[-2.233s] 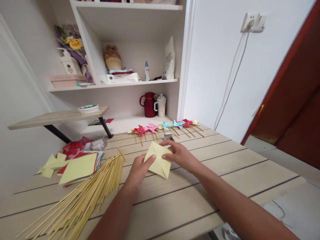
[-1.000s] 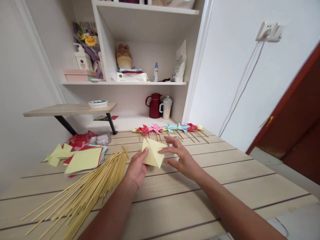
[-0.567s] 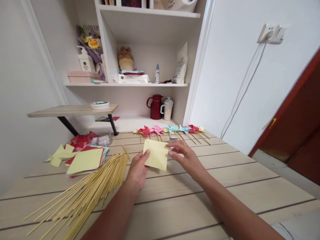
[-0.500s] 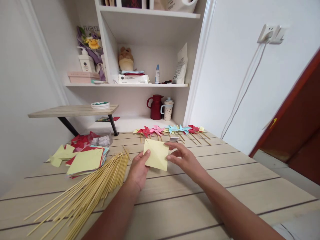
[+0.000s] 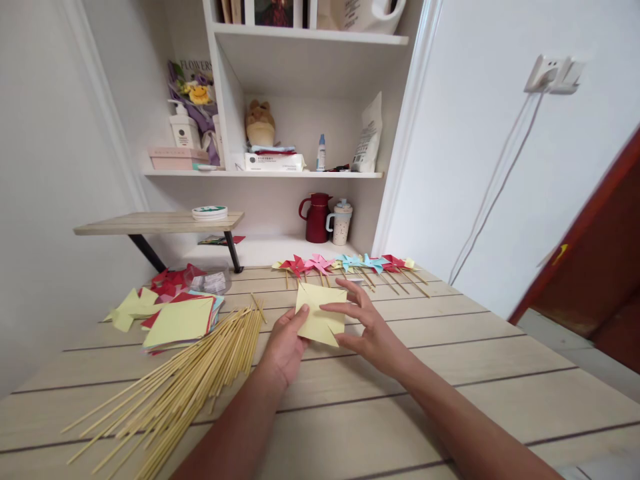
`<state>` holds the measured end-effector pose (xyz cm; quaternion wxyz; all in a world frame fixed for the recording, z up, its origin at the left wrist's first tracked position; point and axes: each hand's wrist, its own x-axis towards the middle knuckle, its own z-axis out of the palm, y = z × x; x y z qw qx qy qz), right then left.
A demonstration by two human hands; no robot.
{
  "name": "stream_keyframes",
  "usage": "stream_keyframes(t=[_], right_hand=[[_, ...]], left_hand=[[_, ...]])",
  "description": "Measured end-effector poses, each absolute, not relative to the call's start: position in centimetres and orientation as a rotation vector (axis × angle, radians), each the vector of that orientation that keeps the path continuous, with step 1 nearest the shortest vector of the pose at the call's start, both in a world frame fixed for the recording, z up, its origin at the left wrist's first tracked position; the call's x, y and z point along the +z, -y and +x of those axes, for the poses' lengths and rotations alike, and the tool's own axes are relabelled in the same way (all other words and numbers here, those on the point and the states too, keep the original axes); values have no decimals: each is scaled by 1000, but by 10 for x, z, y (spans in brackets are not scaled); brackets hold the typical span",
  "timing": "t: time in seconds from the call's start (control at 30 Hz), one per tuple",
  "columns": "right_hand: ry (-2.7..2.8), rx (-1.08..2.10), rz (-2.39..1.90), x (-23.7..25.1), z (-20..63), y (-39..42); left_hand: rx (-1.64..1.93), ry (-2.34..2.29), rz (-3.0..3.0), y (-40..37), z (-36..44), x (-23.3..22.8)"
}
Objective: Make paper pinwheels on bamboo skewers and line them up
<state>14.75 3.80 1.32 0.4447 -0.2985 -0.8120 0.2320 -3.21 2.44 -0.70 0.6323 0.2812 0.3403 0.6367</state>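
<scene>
Pinching the yellow sheet (image 5: 317, 328) by its edge, the left hand (image 5: 286, 343) holds it beside the spread right hand (image 5: 373, 328); likely light and easily creased, it suits gentle edge grips.

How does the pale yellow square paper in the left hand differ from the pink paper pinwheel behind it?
The pale yellow square paper is nearly flat; the pink paper pinwheel has folded blades. The left hand holds the square; the pinwheel lies on the table. Both are paper.
</scene>
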Motion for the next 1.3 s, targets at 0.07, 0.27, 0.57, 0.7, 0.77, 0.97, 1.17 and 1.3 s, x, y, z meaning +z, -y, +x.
stream_keyframes(t=[0.07,0.27,0.57,0.7,0.77,0.97,1.17,1.3], right_hand=[[2037,541,-699,14,149,-38],[2003,641,-707,13,148,-39],[1875,816,-795,14,143,-40],[1861,816,-839,12,142,-42],[1864,791,-827,11,144,-44],[1897,685,-778,13,155,-46],[1985,682,-694,14,152,-42],[1961,725,-686,14,149,-41]], left_hand=[[1453,-759,639,-24,-32,-7],[1390,-743,670,-20,-28,-4],[1368,-725,702,-16,-24,-1],[1359,-721,710,-16,-24,-1],[1371,-733,688,-17,-24,-2],[1430,-768,597,-21,-29,-3],[1440,-778,541,-23,-31,-3],[1400,-752,598,-20,-28,-2]])
